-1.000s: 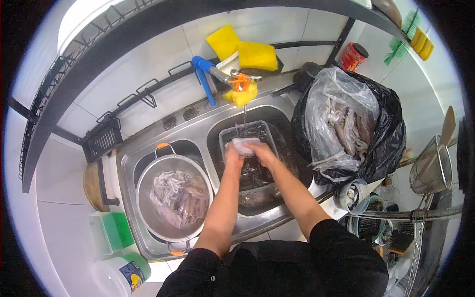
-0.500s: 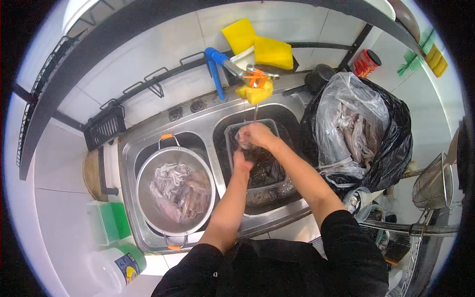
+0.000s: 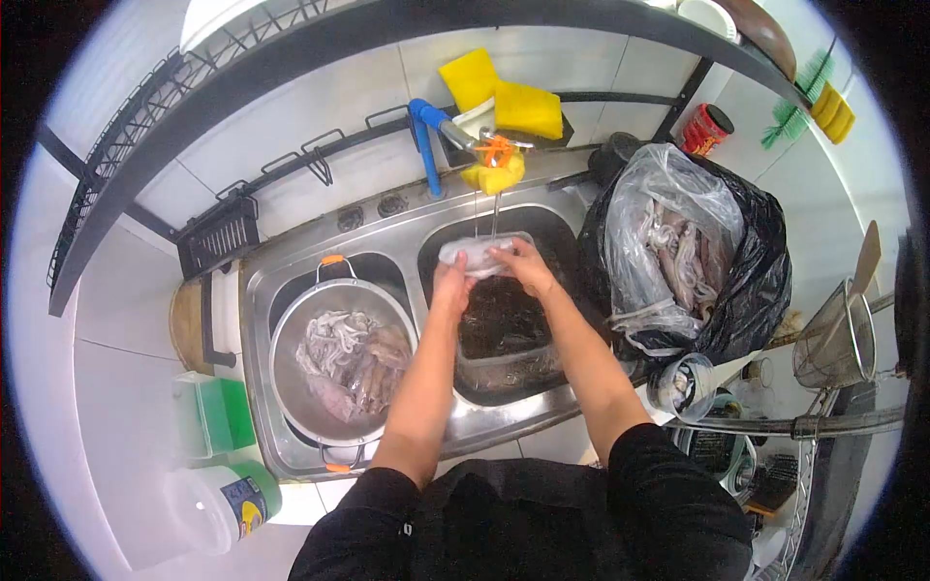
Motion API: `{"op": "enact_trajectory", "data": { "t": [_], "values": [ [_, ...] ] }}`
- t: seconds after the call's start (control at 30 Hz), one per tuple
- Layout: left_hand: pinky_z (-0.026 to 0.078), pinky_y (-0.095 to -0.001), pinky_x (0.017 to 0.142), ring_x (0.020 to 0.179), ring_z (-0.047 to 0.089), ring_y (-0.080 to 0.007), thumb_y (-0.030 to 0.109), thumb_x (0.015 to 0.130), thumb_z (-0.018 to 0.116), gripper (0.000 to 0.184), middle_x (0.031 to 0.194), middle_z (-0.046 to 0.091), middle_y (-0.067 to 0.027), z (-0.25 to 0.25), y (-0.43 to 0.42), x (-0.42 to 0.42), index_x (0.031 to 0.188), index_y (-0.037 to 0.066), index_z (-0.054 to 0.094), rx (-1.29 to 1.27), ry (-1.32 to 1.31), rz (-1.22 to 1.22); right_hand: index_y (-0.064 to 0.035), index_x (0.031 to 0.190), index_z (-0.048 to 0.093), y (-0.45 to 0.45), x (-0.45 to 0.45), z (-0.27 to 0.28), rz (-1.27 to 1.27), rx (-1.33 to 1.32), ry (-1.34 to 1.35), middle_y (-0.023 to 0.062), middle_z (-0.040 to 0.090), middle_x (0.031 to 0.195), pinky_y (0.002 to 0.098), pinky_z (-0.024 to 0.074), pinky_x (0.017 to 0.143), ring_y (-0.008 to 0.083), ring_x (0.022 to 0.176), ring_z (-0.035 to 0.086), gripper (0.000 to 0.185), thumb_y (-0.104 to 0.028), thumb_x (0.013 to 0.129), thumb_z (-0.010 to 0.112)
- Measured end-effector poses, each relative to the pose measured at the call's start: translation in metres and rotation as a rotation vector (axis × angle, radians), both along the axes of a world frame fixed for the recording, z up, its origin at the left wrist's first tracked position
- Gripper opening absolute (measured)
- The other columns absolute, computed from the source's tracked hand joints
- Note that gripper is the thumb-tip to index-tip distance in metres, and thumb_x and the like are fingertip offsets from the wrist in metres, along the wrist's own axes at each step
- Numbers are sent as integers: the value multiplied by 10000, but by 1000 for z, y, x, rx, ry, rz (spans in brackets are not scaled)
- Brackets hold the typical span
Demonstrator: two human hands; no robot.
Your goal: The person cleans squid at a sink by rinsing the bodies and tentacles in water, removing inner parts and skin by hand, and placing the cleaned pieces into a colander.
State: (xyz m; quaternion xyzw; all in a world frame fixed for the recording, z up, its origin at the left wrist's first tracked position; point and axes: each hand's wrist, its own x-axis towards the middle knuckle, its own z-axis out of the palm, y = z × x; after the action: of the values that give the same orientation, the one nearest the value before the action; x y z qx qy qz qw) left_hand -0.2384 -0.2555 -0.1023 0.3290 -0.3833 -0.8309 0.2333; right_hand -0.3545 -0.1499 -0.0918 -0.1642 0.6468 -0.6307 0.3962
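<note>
A pale squid body lies level between my two hands, under water running from the tap. My left hand grips its left end, thumb pressed against the side facing me. My right hand is closed on its right end. Below them, a clear plastic tub of dark water sits in the right sink basin. A steel pot with orange-tipped handles stands over the left basin, and several squid lie inside it.
Right of the sink, a black bag with a clear liner holds more squid. Yellow sponges rest behind the tap. A strainer and a clear cup are at the right. A dark shelf spans overhead.
Both hands have come up out of the tub to the water stream. The squid body, earlier mostly hidden, now shows stretched between them. The view has shifted slightly.
</note>
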Motion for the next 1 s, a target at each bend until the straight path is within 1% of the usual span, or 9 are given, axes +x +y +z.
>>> {"op": "enact_trajectory", "data": {
  "t": [0.07,0.1,0.17,0.3,0.53,0.67,0.87,0.97,1.0],
  "values": [
    [477,-389,680,852,613,-305,215,863,559,284,964,631,-128,30,0,2,1050,1,542,-402,-45,36,-48,1117,497,4,14,-10,-28,-100,-127,70,572,1076,404,489,800,203,991,558,343,-238,852,603],
    [477,-389,680,852,613,-305,215,863,559,284,964,631,-128,47,0,2,1050,1,542,-401,-53,32,-41,1123,489,4,23,-6,-83,-219,-272,87,553,1100,421,491,804,218,1017,542,341,-234,860,588],
    [461,-405,698,842,605,-365,236,812,605,303,887,627,-195,79,3,2,986,-8,564,-1096,-307,60,-23,1155,458,5,35,4,-116,-374,-466,123,484,1175,469,493,819,279,1047,505,377,-276,886,534],
    [452,-368,766,920,592,-309,306,769,660,423,965,613,-219,120,8,4,1048,2,570,-1171,-420,-112,-34,1198,436,4,27,18,-76,-296,-546,144,456,1192,454,500,808,300,993,509,432,-342,900,489],
    [466,-425,742,872,586,-380,228,752,659,322,921,615,-207,153,16,21,1006,43,586,-1414,-278,16,-34,1228,417,-4,-1,-4,136,-339,-274,141,545,1075,419,505,812,265,925,570,429,-331,919,450],
    [459,-400,809,940,586,-359,280,791,621,408,981,614,-206,141,30,37,1081,2,549,-1309,-282,-4,-66,1214,459,5,38,56,106,-339,-453,113,546,1160,401,499,812,224,1005,559,471,-431,926,390],
    [456,-442,696,839,568,-414,270,772,643,317,865,596,-239,115,60,67,948,22,553,-1163,-261,41,-54,1028,567,-4,58,-29,-62,-306,-528,86,623,880,318,497,495,216,649,607,469,-476,908,401],
    [457,-426,698,839,589,-386,268,755,668,342,880,601,-237,87,47,86,950,10,555,-1107,-339,59,-51,920,578,18,65,-42,-106,-31,-179,64,593,718,302,425,373,192,475,544,348,-369,921,436],
    [463,-406,715,856,605,-344,281,750,677,376,913,615,-218,83,42,91,978,4,565,-1161,-327,288,-45,888,579,25,64,-44,-103,86,-51,61,580,685,303,427,379,187,472,541,270,-283,907,454]
  ]
}}
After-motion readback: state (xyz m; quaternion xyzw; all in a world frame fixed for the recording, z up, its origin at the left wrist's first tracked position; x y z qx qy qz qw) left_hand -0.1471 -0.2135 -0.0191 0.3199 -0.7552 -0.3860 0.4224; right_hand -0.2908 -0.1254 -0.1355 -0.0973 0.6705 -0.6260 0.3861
